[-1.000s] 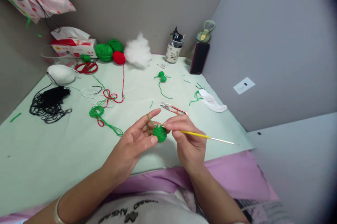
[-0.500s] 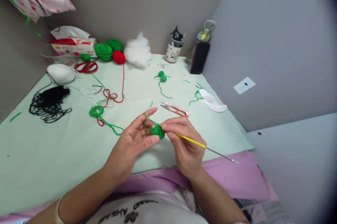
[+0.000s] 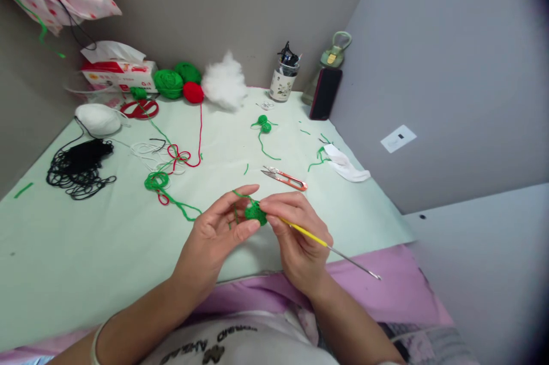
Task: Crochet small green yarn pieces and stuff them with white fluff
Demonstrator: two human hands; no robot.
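My left hand pinches a small green crocheted piece between thumb and fingers, with green yarn looped over the index finger. That yarn trails left across the pale green table to a loose green tangle. My right hand grips a yellow-handled crochet hook, its tip at the green piece and its metal end pointing down to the right. Both hands are closed and meet just above the table's near edge.
Red-handled thread snips lie just beyond my hands. Farther back are green and red yarn balls, white stuffing, a tissue box, a jar, a dark phone, black yarn and white yarn.
The hook's rear end has swung downward as my right hand rotated. Both hands with the green piece shifted slightly left and up; my left index finger has curled in.
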